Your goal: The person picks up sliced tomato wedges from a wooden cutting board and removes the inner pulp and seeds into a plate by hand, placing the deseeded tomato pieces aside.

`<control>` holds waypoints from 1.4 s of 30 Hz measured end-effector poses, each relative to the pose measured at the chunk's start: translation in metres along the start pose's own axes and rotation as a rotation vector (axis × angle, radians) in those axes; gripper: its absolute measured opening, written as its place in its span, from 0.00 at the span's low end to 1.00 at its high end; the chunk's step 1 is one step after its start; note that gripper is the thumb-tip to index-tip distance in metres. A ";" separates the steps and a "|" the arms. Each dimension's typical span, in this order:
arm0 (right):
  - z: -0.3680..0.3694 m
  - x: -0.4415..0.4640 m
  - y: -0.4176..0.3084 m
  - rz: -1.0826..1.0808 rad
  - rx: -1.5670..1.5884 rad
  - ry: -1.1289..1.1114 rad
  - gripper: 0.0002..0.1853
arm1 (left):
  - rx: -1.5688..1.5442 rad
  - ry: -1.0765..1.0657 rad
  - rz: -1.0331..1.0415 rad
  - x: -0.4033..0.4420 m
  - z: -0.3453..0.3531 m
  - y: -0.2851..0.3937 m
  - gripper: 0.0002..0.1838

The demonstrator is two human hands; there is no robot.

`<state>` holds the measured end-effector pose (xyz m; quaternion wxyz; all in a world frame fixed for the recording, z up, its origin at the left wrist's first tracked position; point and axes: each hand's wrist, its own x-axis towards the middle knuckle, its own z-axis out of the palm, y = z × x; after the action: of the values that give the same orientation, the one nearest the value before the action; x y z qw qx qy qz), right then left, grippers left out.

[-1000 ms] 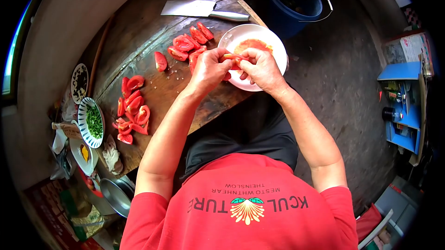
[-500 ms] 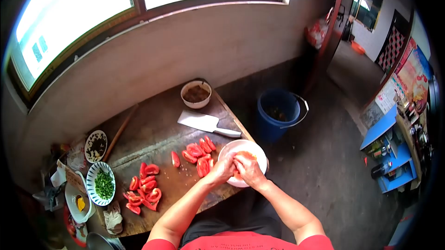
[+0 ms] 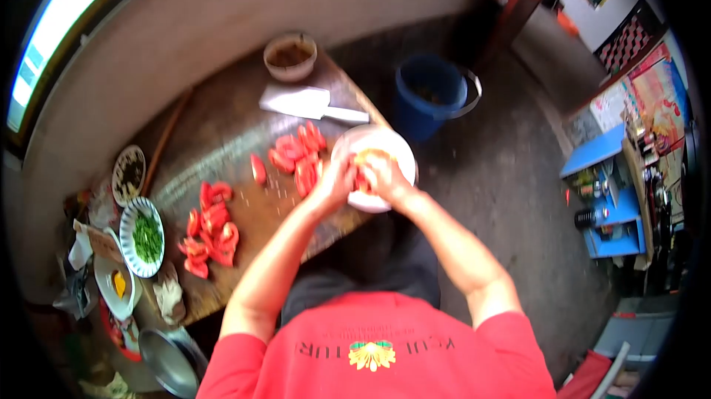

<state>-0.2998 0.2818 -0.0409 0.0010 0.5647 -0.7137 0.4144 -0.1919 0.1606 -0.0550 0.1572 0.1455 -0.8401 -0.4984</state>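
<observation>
Over a white bowl [image 3: 404, 153] at the table's right edge, my left hand [image 3: 338, 183] and my right hand [image 3: 385, 179] are close together with fingers curled in. A red tomato piece [image 3: 361, 180] shows between them, blurred and partly covered by the fingers. Orange-red pulp lies in the bowl behind my hands. Just left of the bowl is a group of cut tomato wedges [image 3: 289, 149], with a single wedge [image 3: 258, 169] apart from it. A larger pile of tomato wedges [image 3: 215, 225] lies farther left.
A cleaver [image 3: 300, 102] lies behind the tomatoes, near a bowl of brown contents [image 3: 289, 58]. At left are a plate of chopped greens [image 3: 147, 240], a small dish [image 3: 129, 175], a wooden stick [image 3: 167, 138] and a cloth [image 3: 169, 294]. A blue bucket [image 3: 422, 114] stands on the floor.
The camera has tilted down, so the table sits higher in view and more of the red shirt shows. My hands have parted slightly over the bowl, exposing red between them.
</observation>
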 end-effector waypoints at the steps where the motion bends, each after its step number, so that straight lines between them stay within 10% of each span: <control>1: -0.001 -0.003 -0.001 0.093 0.020 -0.042 0.09 | -0.088 -0.077 -0.085 0.000 -0.008 0.015 0.16; 5: -0.021 0.000 -0.027 0.366 0.042 -0.176 0.09 | -0.204 -0.122 -0.222 -0.004 -0.007 0.028 0.13; 12: -0.012 0.003 -0.004 0.037 0.108 -0.049 0.09 | -0.041 -0.145 -0.159 0.005 0.008 0.011 0.13; 17: -0.007 -0.003 0.004 0.175 0.178 -0.192 0.05 | -0.257 -0.348 -0.270 0.006 -0.006 0.024 0.16; 19: -0.006 -0.005 0.002 0.158 0.084 -0.113 0.06 | -0.242 -0.158 -0.002 -0.001 -0.008 0.039 0.13; 37: -0.035 -0.005 -0.031 0.318 0.078 -0.282 0.13 | -0.065 -0.102 -0.203 -0.009 -0.012 0.061 0.14; 42: -0.019 -0.010 -0.011 0.423 0.127 -0.211 0.13 | 0.190 0.081 0.008 0.001 0.019 -0.010 0.13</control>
<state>-0.2959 0.3008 -0.0270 -0.1961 0.4418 -0.7847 0.3880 -0.1993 0.1705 -0.0725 0.1786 0.1764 -0.8770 -0.4096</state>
